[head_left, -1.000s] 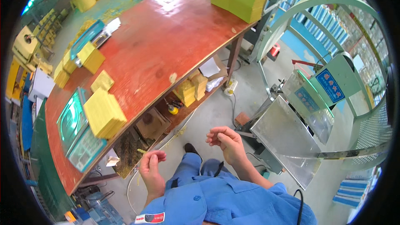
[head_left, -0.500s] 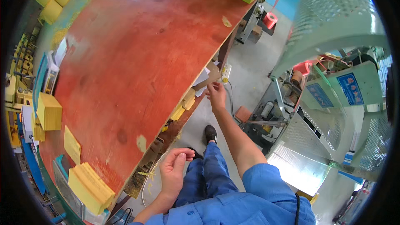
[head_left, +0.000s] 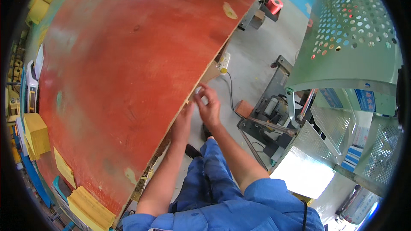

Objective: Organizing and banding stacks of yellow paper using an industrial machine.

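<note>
At the edge of the red wooden table (head_left: 128, 81), both my hands are close together. My left hand (head_left: 184, 117) reaches to the rim, and its fingers go out of sight under the tabletop. Beside it, my right hand (head_left: 209, 106) has its thumb and forefinger curled toward each other at the edge. Whatever its fingertips pinch is too small or hidden to name. Just beyond the right hand, a brown cardboard piece (head_left: 211, 72) sticks out from below the tabletop.
Stacks of yellow paper (head_left: 90, 207) and a yellow block (head_left: 36, 134) stand along the table's left side. A white power strip (head_left: 224, 63) hangs near the edge. To the right stands a green machine with a perforated guard (head_left: 351, 38). A red roll (head_left: 274, 5) sits farther off.
My left hand has moved up and forward to the table edge, beside the right. The right hand has drawn slightly back and left, its fingers curling. The view has shifted.
</note>
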A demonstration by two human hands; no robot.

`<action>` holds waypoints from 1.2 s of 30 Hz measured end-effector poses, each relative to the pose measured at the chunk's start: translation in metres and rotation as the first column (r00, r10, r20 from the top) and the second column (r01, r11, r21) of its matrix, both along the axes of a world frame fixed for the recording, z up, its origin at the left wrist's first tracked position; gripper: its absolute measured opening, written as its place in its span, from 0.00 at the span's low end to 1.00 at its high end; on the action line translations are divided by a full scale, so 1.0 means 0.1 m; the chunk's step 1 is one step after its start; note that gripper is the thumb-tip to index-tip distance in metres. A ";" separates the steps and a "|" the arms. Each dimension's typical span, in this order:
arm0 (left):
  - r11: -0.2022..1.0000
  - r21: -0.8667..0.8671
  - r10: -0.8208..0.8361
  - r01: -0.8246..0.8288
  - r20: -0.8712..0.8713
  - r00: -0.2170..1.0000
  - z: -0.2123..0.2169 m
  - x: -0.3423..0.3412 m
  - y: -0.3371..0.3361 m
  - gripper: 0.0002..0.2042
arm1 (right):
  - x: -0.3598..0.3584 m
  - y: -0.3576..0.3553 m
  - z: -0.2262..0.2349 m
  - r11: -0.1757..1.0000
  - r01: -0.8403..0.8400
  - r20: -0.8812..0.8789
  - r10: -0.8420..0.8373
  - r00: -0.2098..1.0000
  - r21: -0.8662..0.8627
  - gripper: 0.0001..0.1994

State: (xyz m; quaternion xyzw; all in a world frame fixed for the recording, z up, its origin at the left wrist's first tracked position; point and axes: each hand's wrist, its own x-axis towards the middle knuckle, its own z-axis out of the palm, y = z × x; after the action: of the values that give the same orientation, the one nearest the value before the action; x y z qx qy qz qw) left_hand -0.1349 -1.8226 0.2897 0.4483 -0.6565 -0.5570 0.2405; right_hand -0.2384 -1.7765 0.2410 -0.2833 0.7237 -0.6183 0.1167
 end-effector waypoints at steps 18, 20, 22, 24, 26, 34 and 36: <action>0.988 0.115 -0.118 0.100 0.154 0.981 0.89 -0.19 0.28 0.09 | 0.05 0.44 0.72 0.986 0.164 0.670 -0.140 0.729 0.028 0.16; 0.942 0.281 -0.174 0.182 -0.052 0.983 1.25 -0.07 0.43 0.08 | 0.12 0.65 1.16 0.978 0.203 0.691 -0.122 0.712 -0.037 0.17; 0.820 0.517 -0.060 0.245 -0.347 0.936 1.64 0.03 0.53 0.10 | 0.14 0.81 1.60 0.969 0.218 0.695 -0.076 0.715 -0.117 0.17; 0.816 0.520 -0.017 0.253 -0.416 0.909 1.89 0.12 0.58 0.11 | 0.15 0.88 2.01 0.971 0.158 0.674 0.002 0.739 -0.176 0.17; 0.809 0.524 0.045 0.265 -0.505 0.862 2.09 0.24 0.60 0.14 | 0.18 0.90 2.25 0.971 0.113 0.643 0.051 0.765 -0.211 0.17; 0.845 0.485 0.198 0.226 -0.676 0.709 2.67 0.87 0.52 0.12 | 0.74 0.54 2.89 0.910 -0.237 0.540 0.395 0.743 -0.339 0.16; 0.862 0.486 0.261 0.143 -0.668 0.697 2.74 1.11 0.46 0.12 | 0.94 0.41 2.99 0.863 -0.358 0.522 0.502 0.689 -0.358 0.15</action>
State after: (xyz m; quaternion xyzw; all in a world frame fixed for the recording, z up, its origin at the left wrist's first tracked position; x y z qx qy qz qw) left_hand -0.0244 -1.7763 0.5642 0.2645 -0.3265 -0.8290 0.3691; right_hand -0.1443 -1.7356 0.5404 -0.2471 0.4856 -0.7087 0.4482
